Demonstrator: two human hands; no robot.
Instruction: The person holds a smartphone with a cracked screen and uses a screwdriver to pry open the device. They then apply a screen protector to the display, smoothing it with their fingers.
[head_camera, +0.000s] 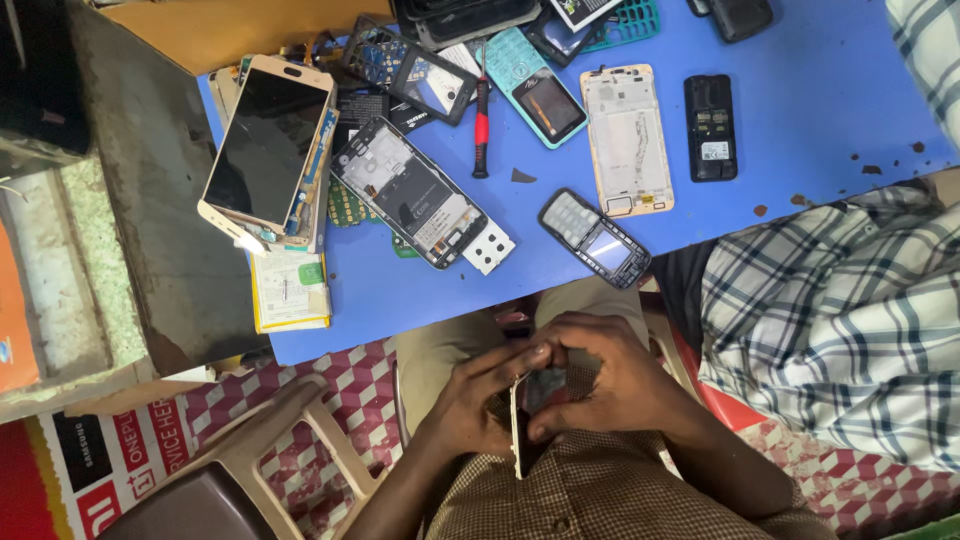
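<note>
Both my hands hold one smartphone (527, 400) edge-up over my lap, below the blue table (800, 110). My left hand (480, 395) grips its left side with the thumb lying across the top. My right hand (605, 375) wraps the right side, fingers curled over the dark back. Only the phone's pale rim and a bit of its dark face show between the fingers.
The table carries several opened phones: a gold-rimmed phone with a black screen (265, 140), a bare phone frame (410, 192), a white back cover (627, 138), small keypad phones (595, 238) and a red-handled screwdriver (481, 125). A person in a plaid shirt (840, 320) sits to my right. A plastic stool (250, 450) stands lower left.
</note>
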